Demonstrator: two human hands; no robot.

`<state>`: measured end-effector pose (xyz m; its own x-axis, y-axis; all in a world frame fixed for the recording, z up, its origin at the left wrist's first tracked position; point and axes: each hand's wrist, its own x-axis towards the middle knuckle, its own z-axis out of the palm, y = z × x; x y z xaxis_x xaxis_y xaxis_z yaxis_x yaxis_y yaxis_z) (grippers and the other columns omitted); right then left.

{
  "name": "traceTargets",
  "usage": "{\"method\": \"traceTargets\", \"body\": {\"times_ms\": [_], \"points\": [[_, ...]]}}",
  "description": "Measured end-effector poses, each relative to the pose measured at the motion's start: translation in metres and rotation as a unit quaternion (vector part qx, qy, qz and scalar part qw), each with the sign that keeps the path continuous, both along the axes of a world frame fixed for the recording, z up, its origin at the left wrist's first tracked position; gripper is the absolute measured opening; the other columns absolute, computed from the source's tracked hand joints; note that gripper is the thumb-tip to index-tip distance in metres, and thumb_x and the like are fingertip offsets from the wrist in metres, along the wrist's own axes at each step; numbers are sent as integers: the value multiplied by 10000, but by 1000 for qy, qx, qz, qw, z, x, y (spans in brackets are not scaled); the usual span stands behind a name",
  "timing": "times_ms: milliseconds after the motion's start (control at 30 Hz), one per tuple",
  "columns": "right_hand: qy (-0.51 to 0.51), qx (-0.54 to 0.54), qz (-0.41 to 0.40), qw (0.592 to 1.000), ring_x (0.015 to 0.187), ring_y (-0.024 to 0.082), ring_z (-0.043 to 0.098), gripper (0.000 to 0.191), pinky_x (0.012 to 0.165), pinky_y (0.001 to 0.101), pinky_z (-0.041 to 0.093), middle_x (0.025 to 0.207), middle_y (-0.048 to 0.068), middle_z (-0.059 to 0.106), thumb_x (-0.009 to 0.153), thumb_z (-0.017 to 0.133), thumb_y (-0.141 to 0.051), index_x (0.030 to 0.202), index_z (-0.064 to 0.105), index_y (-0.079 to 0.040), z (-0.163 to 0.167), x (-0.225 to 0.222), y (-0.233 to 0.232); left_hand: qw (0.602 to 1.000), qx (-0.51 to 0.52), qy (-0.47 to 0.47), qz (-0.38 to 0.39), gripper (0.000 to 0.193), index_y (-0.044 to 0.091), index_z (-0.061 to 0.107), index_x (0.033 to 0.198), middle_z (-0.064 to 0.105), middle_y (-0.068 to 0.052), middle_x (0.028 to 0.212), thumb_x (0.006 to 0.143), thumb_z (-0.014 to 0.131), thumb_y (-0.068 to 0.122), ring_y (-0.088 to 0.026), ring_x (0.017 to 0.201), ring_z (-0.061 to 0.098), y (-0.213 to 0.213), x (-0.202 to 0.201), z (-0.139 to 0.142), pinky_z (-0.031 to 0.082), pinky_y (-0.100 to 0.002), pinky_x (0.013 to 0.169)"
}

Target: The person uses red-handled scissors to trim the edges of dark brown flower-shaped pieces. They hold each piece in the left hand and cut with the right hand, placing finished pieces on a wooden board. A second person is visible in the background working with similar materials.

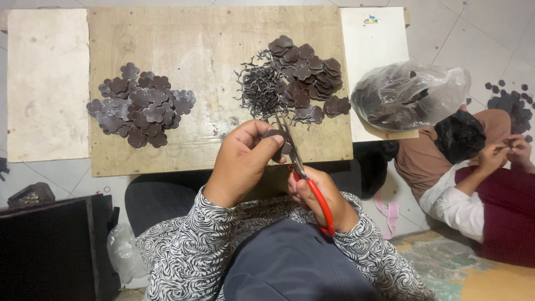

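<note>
Closest to the camera: patterned black/white sleeves and a dark lap. Right hand [319, 196] is wrapped around the red handles of a pair of scissors [304, 178], fingers thru the loops, blades pointing up and away toward the board. Left hand [245, 159] is pinched shut on a small dark brown flower-shaped piece [277, 135], thumb on top, holding it right against the blades, just over the near edge of the wooden board [195, 39]. Can't tell if the blades are actually biting into it or just touching.

Further out on the board, straight ahead of the hands, there's a tangle of thin curly offcuts [262, 92], w/ a heap of the same brown flower shapes [306, 75] just beside it on the right, touching. Well apart on the left side of the board sits a second pile of flower pieces [139, 106], spread flatter.

Right of the board: a clear plastic bag [409, 95] stuffed w/ dark bits, resting on a white panel [370, 50]. Past that, another person sits on the tiled floor [479, 33], their hands [501, 150] up together fiddling w/ sth small, too tiny to make out. More loose dark pieces [510, 100] lie scattered on the floor behind them.
</note>
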<state>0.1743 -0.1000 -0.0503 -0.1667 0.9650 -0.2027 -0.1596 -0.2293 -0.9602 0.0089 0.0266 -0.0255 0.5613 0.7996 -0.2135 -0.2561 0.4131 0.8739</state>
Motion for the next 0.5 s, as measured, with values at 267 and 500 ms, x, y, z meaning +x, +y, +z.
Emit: {"method": "traceTargets", "body": {"times_ms": [267, 500], "points": [[-19, -4, -1, 1000, 705, 69, 428, 495, 575, 208, 362, 817, -16, 471, 1020, 538, -563, 937, 508, -75, -1, 1, -1, 1000, 17, 1, 0, 62, -17, 636, 962, 712, -67, 868, 963, 646, 44, -106, 759, 657, 2, -3, -3, 555, -250, 708], [-43, 2, -7, 999, 732, 77, 466, 470, 641, 223, 417, 818, -15, 494, 1035, 530, -536, 929, 516, -78, -2, 0, 0, 1000, 19, 6, 2, 56, -12, 639, 954, 711, -63, 853, 956, 651, 42, -102, 745, 651, 3, -4, -4, 547, -250, 692]]}}
